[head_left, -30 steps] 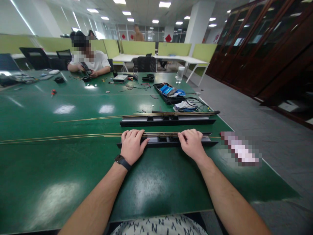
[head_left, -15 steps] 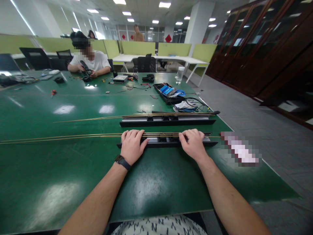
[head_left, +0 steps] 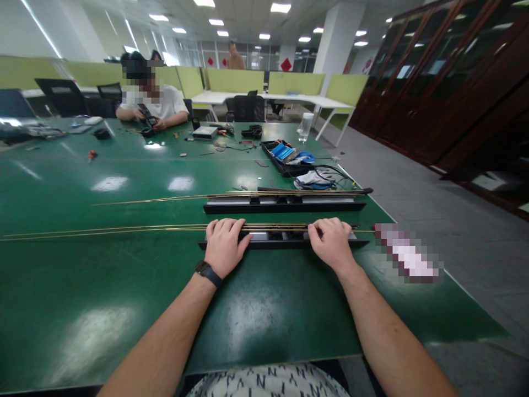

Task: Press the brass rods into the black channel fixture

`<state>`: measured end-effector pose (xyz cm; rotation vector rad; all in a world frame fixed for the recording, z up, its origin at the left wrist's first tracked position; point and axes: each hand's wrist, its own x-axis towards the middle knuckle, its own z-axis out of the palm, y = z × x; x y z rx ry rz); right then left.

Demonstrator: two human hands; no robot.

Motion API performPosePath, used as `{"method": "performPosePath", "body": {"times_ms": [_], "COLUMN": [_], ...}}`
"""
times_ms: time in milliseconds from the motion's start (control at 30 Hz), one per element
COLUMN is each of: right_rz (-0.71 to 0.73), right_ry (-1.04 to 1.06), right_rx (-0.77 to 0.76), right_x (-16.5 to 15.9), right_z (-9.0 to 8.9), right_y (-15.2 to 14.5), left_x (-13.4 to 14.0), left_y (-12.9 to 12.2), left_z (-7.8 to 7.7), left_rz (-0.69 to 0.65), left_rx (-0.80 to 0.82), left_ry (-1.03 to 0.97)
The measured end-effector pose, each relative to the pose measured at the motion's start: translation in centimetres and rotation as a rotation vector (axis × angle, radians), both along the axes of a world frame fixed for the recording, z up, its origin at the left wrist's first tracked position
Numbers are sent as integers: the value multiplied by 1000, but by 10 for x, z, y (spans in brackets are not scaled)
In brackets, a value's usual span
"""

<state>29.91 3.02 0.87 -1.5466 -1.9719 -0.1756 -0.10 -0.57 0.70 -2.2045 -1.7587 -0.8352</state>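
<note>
On your left, thin gold rods (head_left: pixel 276 227) stretch across the bench (head_left: pixel 144 309), at least 2 reaching far past your left hand (head_left: pixel 224 245) toward the bench's left side. They look light and springy, probably smooth enough to slide under a loose touch, and that long overhang could bend if lifted from 1 end. Your left hand lies palm down across the rods and the left part of the black rail (head_left: pixel 268 244), thumb spread from the fingers; its fingertips are hidden, so you cannot tell whether they pinch anything.

Between your hands, the rods run along the rail's far side, and the rail lies roughly parallel to the bench's front edge. It seems stiff and heavier; take it by its 2 ends, and the rods as a bundle. Just beyond lies another rail (head_left: pixel 285 208).

Your right hand bends over the rail's right part, thumb close to the fingers at the rods; the contact is hidden. Past it, 1 rod runs toward a blurred-out object (head_left: pixel 407 253) by the bench's right edge.
</note>
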Motion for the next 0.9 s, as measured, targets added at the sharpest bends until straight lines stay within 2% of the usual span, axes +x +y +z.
{"method": "performPosePath", "body": {"times_ms": [200,400,600,800,900], "right_rz": [68,-18,62,-20,9], "right_ry": [6,-10,-5,-15,-21], "right_rx": [-10,-31,-21,-25,-23], "right_x": [-7,1,-7,-3,-5], "right_z": [1,0,2,2,0], "right_y": [-3,1,-3,-1,-1], "left_x": [1,0,0,0,0], "left_y": [-1,-1,-1,-1,-1], "left_z": [1,1,1,1,1], "left_rz": [3,3,0,1,1], "left_rx": [2,-1,3,-2,-1], "left_ry": [1,15,12,9,10]}}
